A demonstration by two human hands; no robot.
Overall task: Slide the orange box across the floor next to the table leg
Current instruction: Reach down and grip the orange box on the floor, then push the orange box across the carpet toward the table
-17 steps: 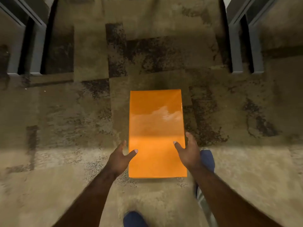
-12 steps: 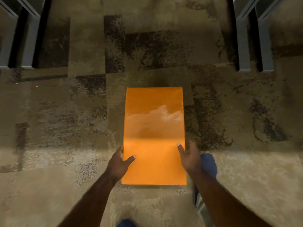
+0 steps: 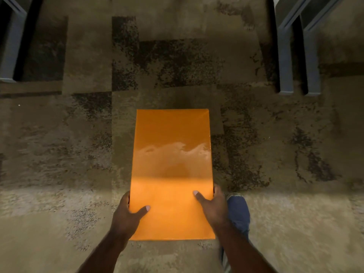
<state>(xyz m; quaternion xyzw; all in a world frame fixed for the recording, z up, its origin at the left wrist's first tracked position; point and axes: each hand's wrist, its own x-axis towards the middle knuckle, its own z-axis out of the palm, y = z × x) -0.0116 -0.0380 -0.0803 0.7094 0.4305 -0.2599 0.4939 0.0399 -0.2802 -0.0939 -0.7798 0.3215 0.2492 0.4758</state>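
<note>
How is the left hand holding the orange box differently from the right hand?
The left hand sits nearer the box's close end; the right hand is farther along. The left thumb lies low on the top, the right thumb higher up. A blue shoe shows beside the right hand, not the left. Both grip a long side of the orange box.
</note>
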